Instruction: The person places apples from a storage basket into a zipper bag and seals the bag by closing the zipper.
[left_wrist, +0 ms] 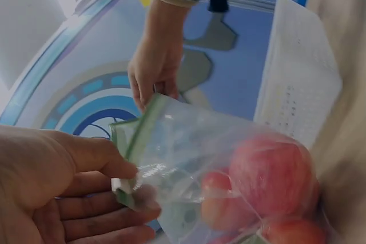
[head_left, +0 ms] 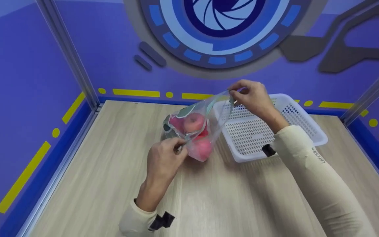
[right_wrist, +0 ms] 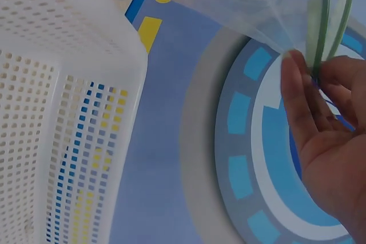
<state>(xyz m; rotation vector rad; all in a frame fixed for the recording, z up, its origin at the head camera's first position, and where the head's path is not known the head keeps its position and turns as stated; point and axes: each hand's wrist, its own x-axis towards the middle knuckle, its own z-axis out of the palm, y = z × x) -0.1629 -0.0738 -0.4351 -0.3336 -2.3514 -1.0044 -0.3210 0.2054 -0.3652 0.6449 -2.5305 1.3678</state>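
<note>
A clear zip bag (head_left: pixel 218 118) with a green-edged mouth holds several red apples (head_left: pixel 200 148) and stands tilted on the table. My left hand (head_left: pixel 165 159) pinches the near end of its mouth between thumb and fingers. At the far end, my right hand (head_left: pixel 253 97) pinches the opposite corner, held higher. In the left wrist view, the green zip strip (left_wrist: pixel 143 127) stretches between both hands, and the apples (left_wrist: pixel 271 175) sit low in the bag. The right wrist view shows thumb and fingertips of the right hand (right_wrist: pixel 331 112) closed on the strip's corner.
A white perforated plastic basket (head_left: pixel 239 154) stands right of the bag, partly under my right forearm. The wooden table (head_left: pixel 110 158) is bounded by blue printed panels (head_left: pixel 110 65) at the back and sides, with metal posts (head_left: pixel 67 49) at the corners.
</note>
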